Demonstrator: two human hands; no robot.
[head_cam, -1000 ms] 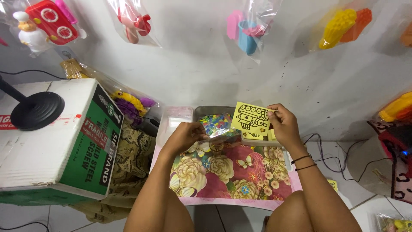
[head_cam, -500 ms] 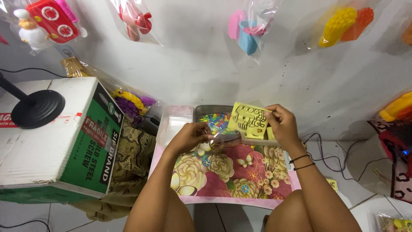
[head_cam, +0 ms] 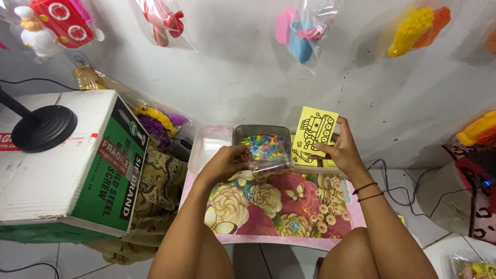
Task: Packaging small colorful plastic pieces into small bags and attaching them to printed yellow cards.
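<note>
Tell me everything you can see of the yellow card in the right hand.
The yellow card is a thin, flat rectangle, seemingly paper or foam, printed with a black line drawing of a cartoon tank. It stands nearly upright, tilted slightly, face to the camera. The right hand pinches its lower right edge, above a tray holding similar yellow cards. Nothing else touches it.

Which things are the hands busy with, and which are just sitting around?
In use:
- yellow card with a tank drawing, in the right hand
- clear plastic bag, in the left hand
- grey tray of colourful small pieces
- flowery cloth

Just lying about:
- green and white cardboard box
- black round lamp base
- bagged toys hanging on the wall
</note>
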